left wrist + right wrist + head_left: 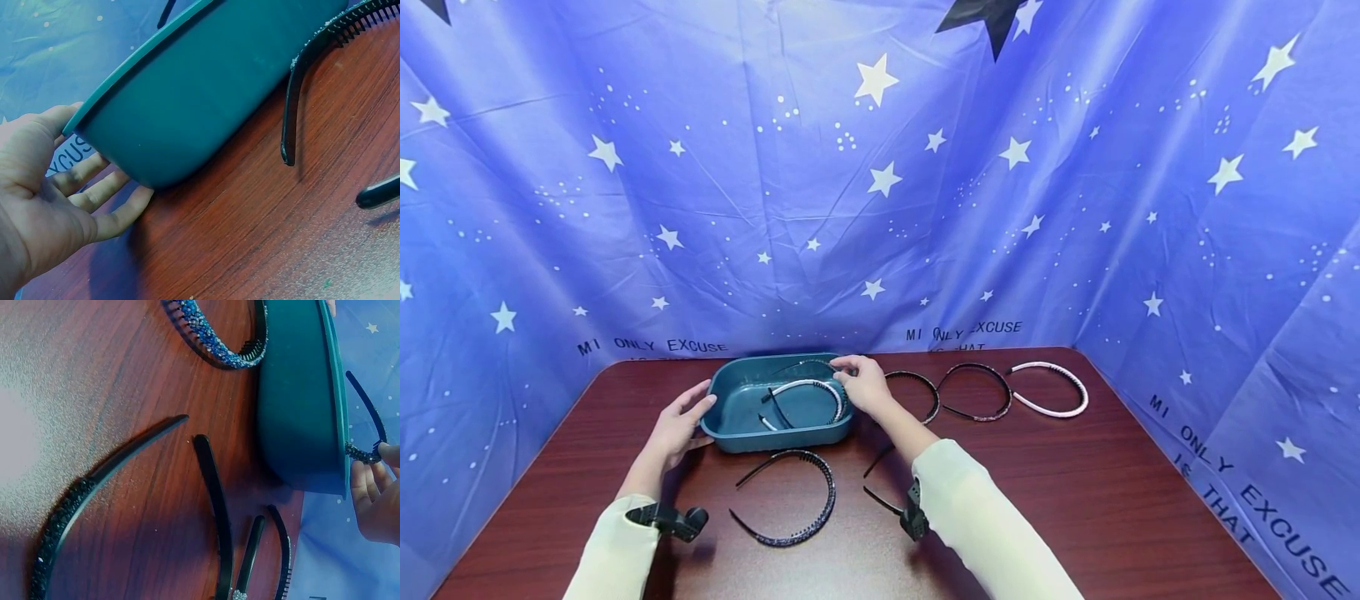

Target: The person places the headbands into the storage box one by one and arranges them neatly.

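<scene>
A teal plastic basin (790,439) stands on the table. My left hand (677,425) holds its left end, thumb at the rim and fingers against the outer wall, as the left wrist view shows. My right hand (861,385) pinches a dark, stone-studded headband (361,454) at the basin's back right rim; the headband's black end (369,403) sticks up over the basin. Inside lies a white headband (805,383) with black tips. In front of the basin is a blue glitter headband (829,500). Another black headband (882,500) is partly hidden under my right forearm.
To the right, two dark headbands (937,398) (1009,392) and a pale pink-white headband (1084,396) lie in a row on the brown wooden table (1120,500). A blue star-patterned cloth (820,167) hangs behind and along both sides.
</scene>
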The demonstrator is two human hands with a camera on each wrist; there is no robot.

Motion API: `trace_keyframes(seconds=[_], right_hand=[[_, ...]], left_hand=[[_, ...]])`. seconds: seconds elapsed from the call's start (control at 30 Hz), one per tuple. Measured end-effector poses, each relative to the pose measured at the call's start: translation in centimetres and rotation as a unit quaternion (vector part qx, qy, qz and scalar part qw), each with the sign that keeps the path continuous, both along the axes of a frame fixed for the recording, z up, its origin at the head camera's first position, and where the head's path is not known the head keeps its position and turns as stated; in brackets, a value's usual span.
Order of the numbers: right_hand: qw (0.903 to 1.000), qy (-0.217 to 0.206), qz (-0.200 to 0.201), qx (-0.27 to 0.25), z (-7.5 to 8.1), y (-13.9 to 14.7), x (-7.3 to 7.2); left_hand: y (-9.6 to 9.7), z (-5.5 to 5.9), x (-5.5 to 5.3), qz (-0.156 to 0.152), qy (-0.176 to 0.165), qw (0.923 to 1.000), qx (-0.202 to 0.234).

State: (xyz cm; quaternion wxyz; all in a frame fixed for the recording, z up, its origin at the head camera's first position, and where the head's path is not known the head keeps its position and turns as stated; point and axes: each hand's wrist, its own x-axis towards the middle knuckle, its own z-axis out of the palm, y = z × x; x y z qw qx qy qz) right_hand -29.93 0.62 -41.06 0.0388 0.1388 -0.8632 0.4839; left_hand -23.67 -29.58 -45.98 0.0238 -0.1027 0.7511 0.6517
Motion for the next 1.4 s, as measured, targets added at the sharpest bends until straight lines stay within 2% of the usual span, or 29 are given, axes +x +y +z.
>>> trace_keyframes(seconds=[0.23, 0.57, 1.03, 1.4], right_hand=[[0.9999, 0.001, 0.015, -0.004, -0.45, -0.17, 0.09], [0.9993, -0.016, 0.004, 0.033, -0.44, -0.61, 0.22], [0.9971, 0.024, 0.000, 0.072, -0.27, -0.62, 0.50], [0.9974, 0.019, -0.003, 0.070, 0.20, -0.64, 0.53]], left_hand=[[0.08, 0.03, 0.09, 0.000, -0.002, 1.0000, 0.004], [0.04, 0.13, 0.20, 0.002, -0.008, 1.0000, 0.001], [-0.04, -0.24, 0.08, 0.003, -0.003, 1.0000, 0.001], [0.14, 0.05, -0.01, 0.003, -0.004, 1.0000, 0.001]])
